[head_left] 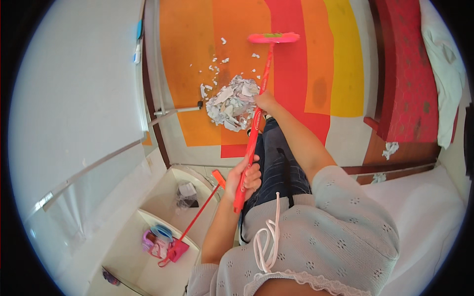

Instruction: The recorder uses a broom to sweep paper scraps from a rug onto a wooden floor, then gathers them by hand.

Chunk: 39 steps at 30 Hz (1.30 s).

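A long-handled pink-red broom (253, 133) runs from near my waist out over the floor. Its pink head (286, 38) with a green middle rests at the far side, on the orange and red stripes. My left hand (245, 177) is closed round the handle near its end. Farther along, my right hand (266, 101) wraps the handle, its fingers partly hidden. Just left of the handle, in front of my feet, lies a heap of torn white paper scraps (229, 106). Several small scraps (215, 68) are scattered beyond it.
At left stands a white panel (79, 84) with a metal rod (180, 109) jutting toward the heap. White shelves (143, 232) at lower left hold a pink long-handled dustpan (178, 249) and small items. A red-covered piece of furniture (410, 74) stands right, crumpled paper (390, 150) beside it.
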Each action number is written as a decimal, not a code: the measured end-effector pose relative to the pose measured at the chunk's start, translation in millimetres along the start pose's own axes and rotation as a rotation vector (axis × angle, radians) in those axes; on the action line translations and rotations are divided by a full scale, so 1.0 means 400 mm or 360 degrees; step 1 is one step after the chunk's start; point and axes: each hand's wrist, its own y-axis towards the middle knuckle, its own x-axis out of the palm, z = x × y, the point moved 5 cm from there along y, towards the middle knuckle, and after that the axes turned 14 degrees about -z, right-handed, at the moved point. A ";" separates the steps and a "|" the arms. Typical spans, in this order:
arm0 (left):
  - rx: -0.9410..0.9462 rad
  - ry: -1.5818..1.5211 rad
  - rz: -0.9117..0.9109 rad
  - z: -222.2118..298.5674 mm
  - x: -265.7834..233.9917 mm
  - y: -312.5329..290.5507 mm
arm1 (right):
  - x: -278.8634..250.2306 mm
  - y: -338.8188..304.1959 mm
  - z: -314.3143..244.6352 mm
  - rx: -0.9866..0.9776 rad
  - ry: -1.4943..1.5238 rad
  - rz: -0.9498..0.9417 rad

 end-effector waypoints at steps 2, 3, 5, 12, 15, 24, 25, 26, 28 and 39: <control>0.0029 -0.0222 -0.0034 0.020 -0.007 -0.004 | 0.027 -0.053 -0.003 0.0420 0.0468 0.0097; -0.0024 -0.0221 -0.0022 0.008 -0.031 -0.043 | 0.083 -0.032 0.050 0.0361 0.0229 -0.0055; -0.0024 -0.0140 0.0109 -0.022 -0.098 -0.179 | 0.232 -0.143 0.030 0.0345 0.0181 -0.0134; -0.0083 0.0367 0.0082 -0.003 -0.012 -0.188 | 0.168 -0.233 -0.120 0.0102 0.0431 -0.0080; -0.0026 0.0274 -0.0028 0.080 0.058 0.042 | 0.042 -0.096 -0.185 0.0002 0.0395 0.0073; -0.0145 0.0331 0.0554 -0.017 -0.092 -0.220 | 0.283 -0.189 0.019 0.0474 0.0183 -0.0508; -0.0165 0.0411 0.0536 -0.026 -0.083 -0.271 | 0.320 -0.231 0.021 0.0450 0.0436 -0.0557; -0.0156 0.0404 0.0540 -0.023 -0.068 -0.298 | 0.340 -0.284 -0.012 0.0526 0.0547 -0.0571; -0.0191 0.0593 0.0388 -0.012 -0.038 -0.319 | 0.305 -0.295 -0.061 0.0426 0.0484 -0.0439; -0.0125 0.1059 0.0671 0.051 -0.172 -0.180 | 0.312 -0.024 0.068 0.0321 -0.0071 -0.0391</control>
